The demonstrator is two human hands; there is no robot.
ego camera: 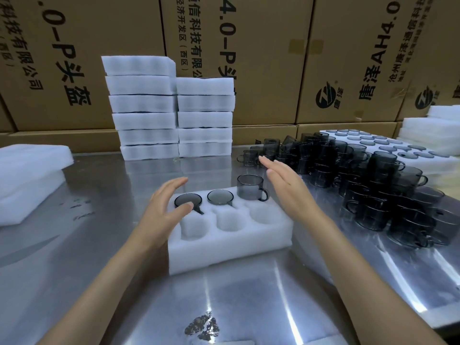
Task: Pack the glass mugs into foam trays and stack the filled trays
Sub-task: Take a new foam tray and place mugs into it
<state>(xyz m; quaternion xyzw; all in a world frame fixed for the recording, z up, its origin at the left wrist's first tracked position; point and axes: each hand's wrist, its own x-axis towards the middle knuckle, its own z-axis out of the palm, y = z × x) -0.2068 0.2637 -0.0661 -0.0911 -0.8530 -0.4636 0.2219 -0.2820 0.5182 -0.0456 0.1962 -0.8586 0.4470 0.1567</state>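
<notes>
Judging by the smoked glass, the mugs will be stiff, slick and breakable, light enough for one hand; the body or the handle looks like the safest hold, with each lowered straight into its pocket rather than dropped.

Far left of the hands, loose foam sheets (29,175) lie on the steel table (99,245). Beyond the left hand stand two stacks (171,113) of foam trays, side by side against the cartons (99,46).

The left hand (164,210) hovers with fingers spread and slack, holding nothing, its thumb over the first mug (188,200), which sits sunk in the far-left pocket. Between the hands lies the tray (229,242): six pockets, the far row filled. The second mug (220,197) is seated flush; the third mug (251,187) stands proud of its pocket, handle pointing right. The three near pockets are bare.

The right hand (286,185) is flat and empty, fingers straight, just right of the third mug. Right of it the mug pile (368,185) crowds the table, with a larger filled tray (388,145) behind.
</notes>
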